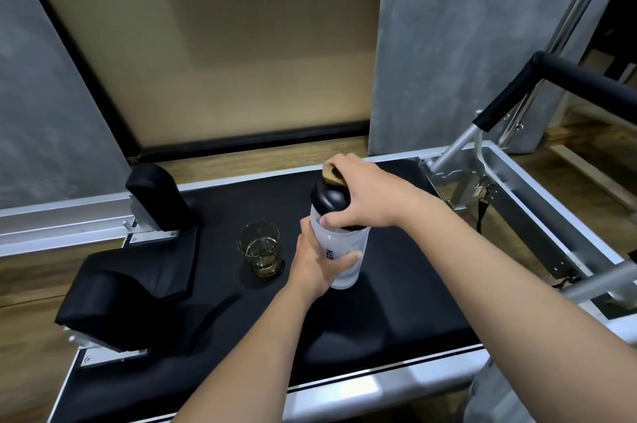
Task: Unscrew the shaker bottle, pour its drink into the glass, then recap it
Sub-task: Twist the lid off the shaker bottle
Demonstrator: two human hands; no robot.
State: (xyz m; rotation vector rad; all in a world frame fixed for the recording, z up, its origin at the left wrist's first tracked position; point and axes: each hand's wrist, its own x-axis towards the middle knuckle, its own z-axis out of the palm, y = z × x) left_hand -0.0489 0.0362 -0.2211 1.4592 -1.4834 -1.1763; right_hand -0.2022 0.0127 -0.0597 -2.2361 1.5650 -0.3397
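A translucent white shaker bottle (341, 250) with black lettering stands upright on the black padded platform (396, 302). My left hand (317, 264) wraps around its lower body from the left. My right hand (365, 195) grips the black screw lid (329, 198) from above and the right; a tan flip cap (332, 174) shows under my fingers. The lid sits on the bottle. A short clear glass (260, 248) holding a little yellowish drink stands just left of the bottle, apart from it.
Two black padded shoulder rests (155, 195) (113, 291) rise at the platform's left. A metal frame rail (551, 215) and a black padded bar (565, 74) stand at the right. Grey wall panels and a wooden floor lie behind.
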